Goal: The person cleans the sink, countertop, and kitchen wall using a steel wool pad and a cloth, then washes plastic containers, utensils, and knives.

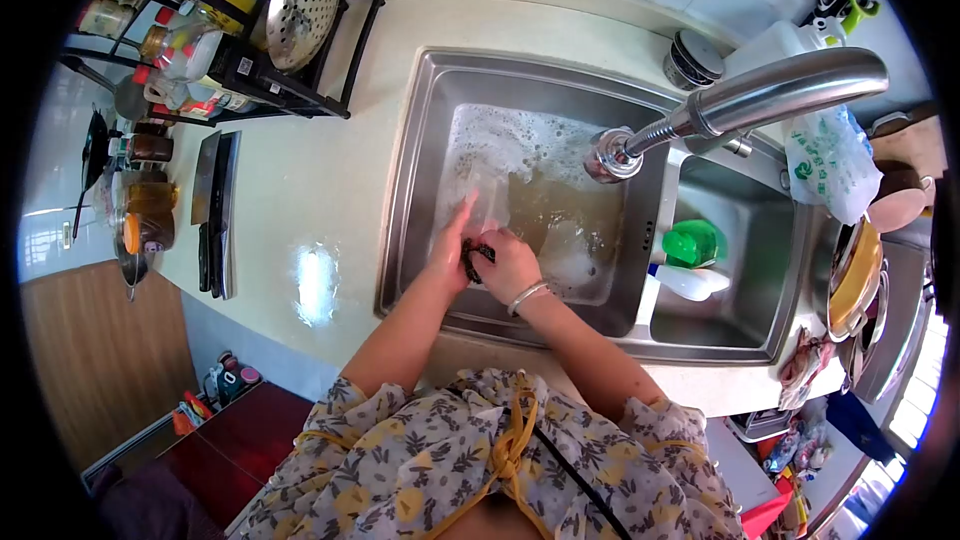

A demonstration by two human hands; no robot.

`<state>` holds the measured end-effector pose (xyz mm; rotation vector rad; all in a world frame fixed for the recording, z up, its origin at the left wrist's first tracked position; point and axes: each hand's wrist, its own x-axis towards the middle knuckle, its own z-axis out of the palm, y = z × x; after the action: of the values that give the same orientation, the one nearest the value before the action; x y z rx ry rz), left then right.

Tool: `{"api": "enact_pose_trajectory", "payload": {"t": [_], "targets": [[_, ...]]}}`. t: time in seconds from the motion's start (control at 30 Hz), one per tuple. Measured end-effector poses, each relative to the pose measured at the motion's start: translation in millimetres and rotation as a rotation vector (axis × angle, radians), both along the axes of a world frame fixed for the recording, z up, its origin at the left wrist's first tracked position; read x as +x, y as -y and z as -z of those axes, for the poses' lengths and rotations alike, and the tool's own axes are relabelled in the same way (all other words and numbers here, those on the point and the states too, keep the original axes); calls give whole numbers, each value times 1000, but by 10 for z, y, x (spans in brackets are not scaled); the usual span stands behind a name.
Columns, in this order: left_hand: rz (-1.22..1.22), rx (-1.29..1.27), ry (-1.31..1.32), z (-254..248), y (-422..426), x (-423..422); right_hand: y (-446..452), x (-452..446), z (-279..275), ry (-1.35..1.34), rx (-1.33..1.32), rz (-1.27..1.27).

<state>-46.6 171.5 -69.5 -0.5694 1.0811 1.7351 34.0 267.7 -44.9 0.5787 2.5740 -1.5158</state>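
Observation:
Over the left part of the large sink basin [400, 210], my two hands work close together. My left hand [450, 252] has its fingers extended up along a see-through container [488, 202], whose edges blend into the suds. A dark, curly scouring pad [474, 260] is bunched in my right hand [510, 265], pressed between the two hands. My right wrist wears a light bangle [527, 297]. Cloudy brownish water [565, 215] fills the basin under my hands, with white foam [510, 130] along its far and left sides.
A faucet [612, 156] reaches over the basin's right side. The smaller basin [750, 300] holds a green bottle [692, 243] and a white bottle [690, 282]. Knives [215, 210] lie on the left counter, below a black rack [335, 105] of jars. A plastic bag [835, 162] hangs at right.

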Motion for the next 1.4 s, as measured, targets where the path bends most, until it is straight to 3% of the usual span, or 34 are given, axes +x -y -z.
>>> {"api": "enact_pose_trajectory", "payload": {"t": [0.2, 0.4, 0.5, 0.67, 0.7, 0.73, 0.8, 0.9, 0.97, 1.07, 1.27, 1.3, 1.4], "targets": [[-29, -55, -87, -30, -30, 62, -7, -157, 188, 103, 241, 91], [212, 91, -39, -32, -4, 142, -392, -385, 524, 195, 471, 88], [192, 13, 34, -8, -62, 100, -532, -420, 898, -7, 628, 148], [158, -147, 114, -152, -94, 37, -753, -159, 1192, 98, 561, 364], [155, -148, 114, -75, -64, 34, -739, -136, 1230, 163, 356, 322], [140, -87, 135, 36, -46, 25, -726, -127, 1195, 227, 155, 277], [118, -23, 158, 153, -21, 32, -575, -105, 940, 110, 206, 275], [70, 15, 152, 164, -11, 34, -306, -49, 225, -124, 79, 273], [-107, 107, 201, 186, -49, 33, -163, 34, 20, -290, -39, 109], [-62, 196, 203, -44, -25, 41, 84, 62, -38, -289, -62, 53], [-129, 290, 238, 50, -76, 141, -109, -379, 211, -116, 260, 195], [81, 338, 5, 107, -79, 197, -269, -480, 215, -88, 261, 248], [189, 555, -48, 464, -48, 100, -332, -529, 182, -61, 237, 268]]}}
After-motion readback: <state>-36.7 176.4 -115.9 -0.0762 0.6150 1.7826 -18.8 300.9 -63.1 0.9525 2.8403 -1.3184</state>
